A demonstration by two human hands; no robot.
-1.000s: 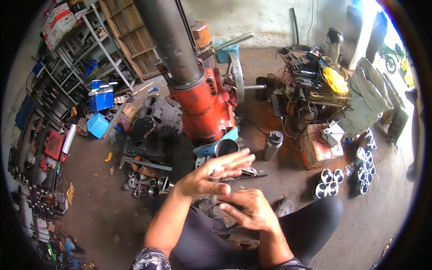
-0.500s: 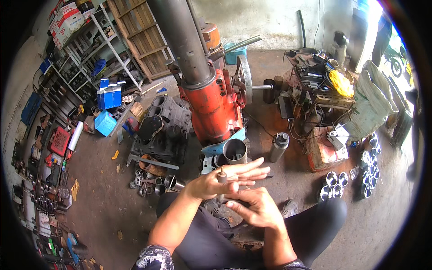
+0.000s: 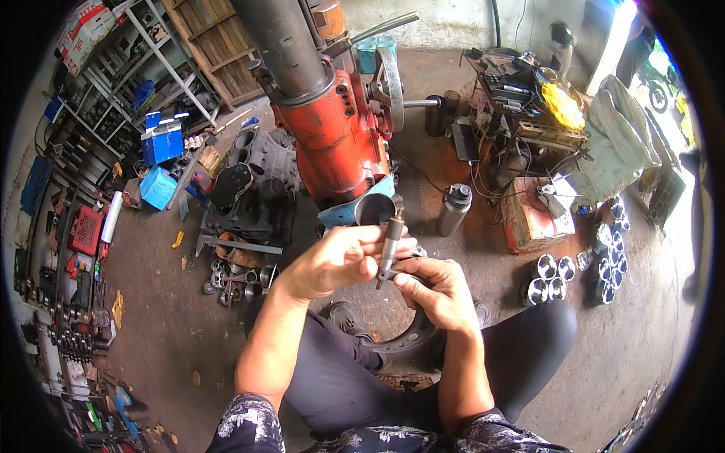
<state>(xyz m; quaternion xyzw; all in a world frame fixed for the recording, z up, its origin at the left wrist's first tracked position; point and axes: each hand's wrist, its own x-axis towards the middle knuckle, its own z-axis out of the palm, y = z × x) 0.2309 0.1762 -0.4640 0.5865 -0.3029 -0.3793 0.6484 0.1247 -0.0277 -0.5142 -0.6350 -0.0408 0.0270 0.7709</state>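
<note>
Between my hands is an outside micrometer, its barrel standing up at a slight tilt. Its dark, C-shaped frame curves down between my knees, with holes along it. My right hand is closed on the frame just beside the barrel, thumb in front. My left hand has its fingers bent behind the barrel and its thumb close in front, closed about it. Just beyond the hands is a metal cylinder sleeve, open end up and partly covered by my left fingers and the micrometer.
A red machine with a thick grey column stands ahead. Engine castings and a caliper lie left of it. A grey bottle, a worn carton and several shiny pistons are on the right. Tools crowd the left wall.
My left fingers, stretched out flat before, have bent in around the barrel. Both hands and the micrometer are higher in view, and more of the frame shows. The view has shifted slightly.
</note>
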